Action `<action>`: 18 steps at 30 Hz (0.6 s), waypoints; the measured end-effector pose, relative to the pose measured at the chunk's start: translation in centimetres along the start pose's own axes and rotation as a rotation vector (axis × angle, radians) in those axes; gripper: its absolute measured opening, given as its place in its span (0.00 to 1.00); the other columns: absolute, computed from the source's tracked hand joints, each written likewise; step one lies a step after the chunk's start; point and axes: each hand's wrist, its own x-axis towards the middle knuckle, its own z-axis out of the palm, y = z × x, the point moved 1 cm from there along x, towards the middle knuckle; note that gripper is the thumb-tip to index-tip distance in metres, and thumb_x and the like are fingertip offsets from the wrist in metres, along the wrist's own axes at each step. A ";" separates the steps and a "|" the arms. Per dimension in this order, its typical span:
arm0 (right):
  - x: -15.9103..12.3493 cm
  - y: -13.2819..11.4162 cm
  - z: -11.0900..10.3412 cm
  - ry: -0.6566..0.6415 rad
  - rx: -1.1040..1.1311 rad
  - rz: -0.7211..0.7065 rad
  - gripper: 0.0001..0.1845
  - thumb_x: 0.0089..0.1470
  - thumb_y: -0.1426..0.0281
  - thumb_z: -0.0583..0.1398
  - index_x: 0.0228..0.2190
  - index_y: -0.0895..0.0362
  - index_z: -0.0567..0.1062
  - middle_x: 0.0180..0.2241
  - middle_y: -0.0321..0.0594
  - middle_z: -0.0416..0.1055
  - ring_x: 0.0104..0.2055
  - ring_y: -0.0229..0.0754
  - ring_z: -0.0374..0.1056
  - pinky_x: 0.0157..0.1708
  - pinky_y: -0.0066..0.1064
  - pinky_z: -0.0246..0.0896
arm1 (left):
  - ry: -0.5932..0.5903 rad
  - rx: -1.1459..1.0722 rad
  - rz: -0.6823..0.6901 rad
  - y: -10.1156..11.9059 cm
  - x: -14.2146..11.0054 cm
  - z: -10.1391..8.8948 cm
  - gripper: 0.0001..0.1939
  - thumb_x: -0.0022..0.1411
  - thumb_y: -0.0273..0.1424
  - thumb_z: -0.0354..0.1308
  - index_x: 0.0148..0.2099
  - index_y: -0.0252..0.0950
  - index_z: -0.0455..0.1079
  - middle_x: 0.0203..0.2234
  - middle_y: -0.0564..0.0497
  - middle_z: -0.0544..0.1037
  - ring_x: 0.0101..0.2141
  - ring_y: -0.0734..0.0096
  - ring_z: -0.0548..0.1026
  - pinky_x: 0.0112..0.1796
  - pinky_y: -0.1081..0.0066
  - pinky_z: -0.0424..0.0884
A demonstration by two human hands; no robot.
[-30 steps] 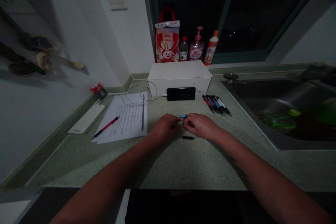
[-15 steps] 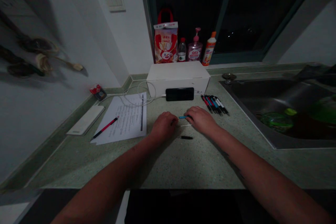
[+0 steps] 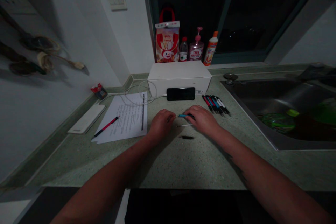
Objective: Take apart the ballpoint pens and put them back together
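Note:
My right hand (image 3: 202, 117) pinches a blue pen barrel (image 3: 181, 115) that points left toward the other hand. My left hand (image 3: 161, 122) is closed at the barrel's left end, its fingertips around a small part too dark and hidden to name. On the counter just below the barrel lies a thin whitish ink refill (image 3: 186, 125), partly beneath my right fingers. Nearer to me, a short black pen piece (image 3: 187, 137) with a thin tip lies flat.
Several pens (image 3: 216, 105) lie in a row at right, beside the sink (image 3: 273, 143). A phone (image 3: 181, 93) on a cable leans against a white box (image 3: 180, 71). At left, a red and black pen (image 3: 107, 126) rests on printed sheets (image 3: 131, 112).
My left fingertips and the left end of the blue barrel have come together, closing the small gap between them. The loose pieces on the counter stay put.

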 end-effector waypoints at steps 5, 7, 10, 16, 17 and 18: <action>-0.1 -0.6 -0.2 -0.027 0.012 -0.059 0.06 0.62 0.71 0.60 0.40 0.54 0.78 0.40 0.44 0.76 0.45 0.49 0.69 0.47 0.39 0.63 | -0.008 -0.038 0.038 -0.2 -0.1 0.1 0.08 0.65 0.29 0.57 0.36 0.39 0.78 0.32 0.48 0.79 0.36 0.63 0.76 0.40 0.62 0.72; -0.2 -0.7 -0.2 -0.025 0.026 -0.068 0.06 0.62 0.71 0.60 0.40 0.53 0.78 0.41 0.44 0.76 0.45 0.49 0.69 0.47 0.40 0.62 | -0.011 -0.063 0.022 -0.2 -0.1 0.2 0.07 0.65 0.30 0.58 0.35 0.40 0.77 0.31 0.49 0.79 0.35 0.64 0.76 0.39 0.62 0.73; -0.2 -0.9 0.0 -0.024 0.056 -0.069 0.06 0.61 0.72 0.60 0.39 0.53 0.77 0.40 0.43 0.76 0.46 0.48 0.69 0.46 0.39 0.62 | -0.004 -0.118 -0.029 -0.3 -0.1 0.4 0.07 0.66 0.31 0.59 0.36 0.39 0.77 0.30 0.49 0.79 0.32 0.67 0.75 0.36 0.64 0.73; -0.2 -0.6 0.2 0.113 0.127 0.101 0.15 0.61 0.70 0.57 0.49 0.56 0.74 0.41 0.46 0.77 0.40 0.46 0.72 0.40 0.36 0.63 | -0.046 -0.116 0.045 -0.1 -0.4 0.7 0.09 0.63 0.30 0.63 0.46 0.38 0.76 0.36 0.47 0.80 0.38 0.64 0.76 0.41 0.63 0.74; -0.2 -0.5 0.1 0.141 0.132 0.115 0.15 0.62 0.70 0.56 0.49 0.56 0.73 0.42 0.46 0.77 0.40 0.46 0.72 0.40 0.36 0.63 | -0.090 -0.071 0.102 0.0 -0.4 0.7 0.08 0.62 0.29 0.63 0.45 0.37 0.77 0.37 0.47 0.80 0.40 0.62 0.76 0.43 0.61 0.73; -0.3 -0.4 0.0 0.158 0.128 0.121 0.14 0.62 0.69 0.56 0.48 0.57 0.74 0.41 0.46 0.76 0.40 0.46 0.72 0.40 0.36 0.63 | -0.136 -0.024 0.158 0.2 -0.5 0.7 0.07 0.62 0.29 0.63 0.43 0.37 0.77 0.37 0.47 0.80 0.41 0.61 0.76 0.44 0.60 0.72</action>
